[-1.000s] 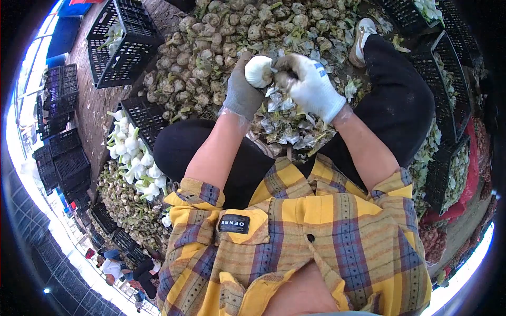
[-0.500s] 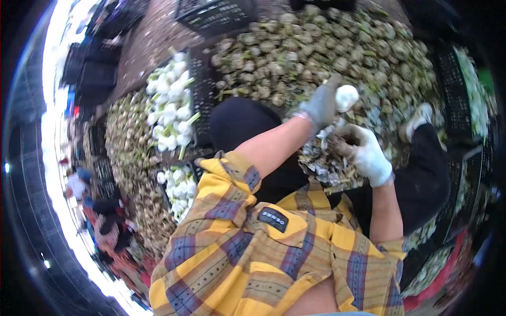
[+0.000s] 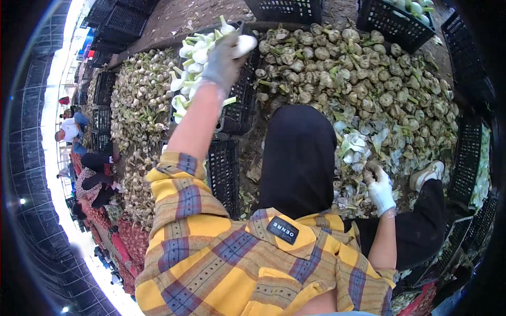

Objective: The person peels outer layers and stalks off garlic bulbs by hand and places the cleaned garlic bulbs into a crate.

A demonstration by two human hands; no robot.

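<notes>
My left hand (image 3: 224, 66), in a dirty grey glove, reaches far out over a black plastic crate (image 3: 242, 100). Its fingers are closed on a clean white garlic bulb (image 3: 243, 46). Beneath that hand, peeled garlic bulbs with trimmed green stems (image 3: 192, 58) fill the crate. My right hand (image 3: 378, 188), in a white glove with soiled fingertips, hovers by my lap with the fingers curled; whatever they hold is hidden. Loose garlic skins (image 3: 356, 147) lie just beyond it, beside the heap of dirty unpeeled garlic (image 3: 348, 73).
A black crate (image 3: 224, 174) stands left of my knee. Another crate (image 3: 395, 23) with white bulbs is at the back right, and one more (image 3: 466, 158) stands at the right. A second garlic heap (image 3: 139, 100) spreads at left, with people (image 3: 74, 129) beyond it.
My left hand has swung from the heap in front of me leftward to above the filled crate, carrying the white bulb. My right hand stays low near the skins. The view has shifted.
</notes>
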